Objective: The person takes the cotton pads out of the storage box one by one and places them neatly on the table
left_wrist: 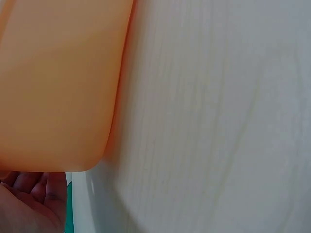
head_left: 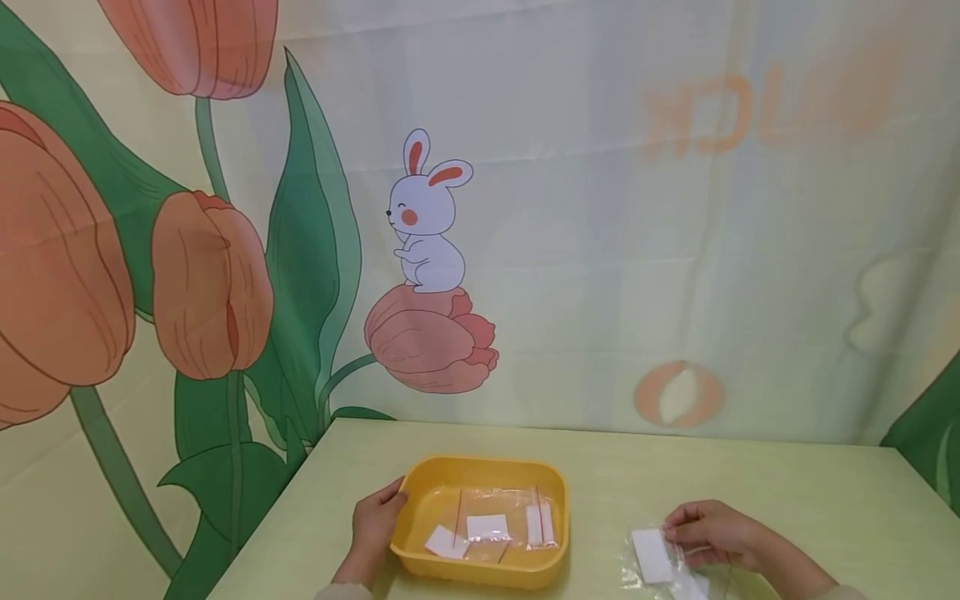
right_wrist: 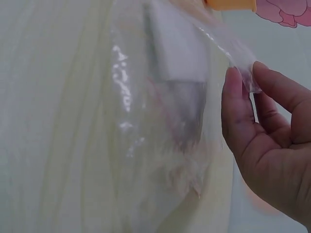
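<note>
A yellow plastic basin (head_left: 480,570) sits on the table, and my left hand (head_left: 377,521) grips its left rim. Inside it lie several clear zip bags (head_left: 487,527) with white pieces in them. In the left wrist view the basin's outer wall (left_wrist: 58,92) fills the upper left, with part of the left hand (left_wrist: 34,201) at its lower edge. To the right of the basin, my right hand (head_left: 716,537) pinches the edge of a clear plastic bag (head_left: 651,556) holding a white rectangle. The right wrist view has the bag (right_wrist: 180,48) hanging from thumb and fingertips of the right hand (right_wrist: 272,131).
The pale yellow-green table (head_left: 600,467) runs back to a hanging cloth (head_left: 570,250) printed with tulips and a rabbit (head_left: 431,225). Another white piece (head_left: 688,586) in clear plastic is below the right hand, partly cut off by the frame.
</note>
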Demonstrator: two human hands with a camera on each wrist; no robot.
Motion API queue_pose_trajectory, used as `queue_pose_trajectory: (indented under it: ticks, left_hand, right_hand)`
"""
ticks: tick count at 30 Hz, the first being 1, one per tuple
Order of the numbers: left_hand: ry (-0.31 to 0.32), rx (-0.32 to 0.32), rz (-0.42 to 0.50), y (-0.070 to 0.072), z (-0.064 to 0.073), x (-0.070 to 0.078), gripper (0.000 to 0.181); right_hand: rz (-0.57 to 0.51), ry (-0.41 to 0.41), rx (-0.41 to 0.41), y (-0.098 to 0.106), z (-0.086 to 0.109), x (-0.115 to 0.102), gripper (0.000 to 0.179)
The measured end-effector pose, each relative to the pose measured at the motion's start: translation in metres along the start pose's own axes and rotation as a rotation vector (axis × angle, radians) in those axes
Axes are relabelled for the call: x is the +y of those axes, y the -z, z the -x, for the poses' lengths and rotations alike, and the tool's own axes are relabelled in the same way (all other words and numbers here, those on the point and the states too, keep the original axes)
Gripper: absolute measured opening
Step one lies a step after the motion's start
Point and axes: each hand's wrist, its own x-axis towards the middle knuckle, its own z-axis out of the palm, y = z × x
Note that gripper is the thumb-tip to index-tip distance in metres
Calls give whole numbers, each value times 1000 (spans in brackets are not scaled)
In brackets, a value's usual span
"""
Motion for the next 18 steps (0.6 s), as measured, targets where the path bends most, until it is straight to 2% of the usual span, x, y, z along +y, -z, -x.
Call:
queue_pose_trajectory:
  ticks: [5, 15, 18]
  left_hand:
    - [5, -2, 3, 1, 0, 1, 40]
    - [-8, 2, 13, 1, 2, 3, 40]
    - [-2, 3, 16, 1, 2, 3, 39]
  right_hand:
    - [94, 5, 53, -2, -2, 3, 15]
    - [283, -14, 217, -15, -2, 0, 11]
    - [313, -18, 234, -17, -2, -1, 10]
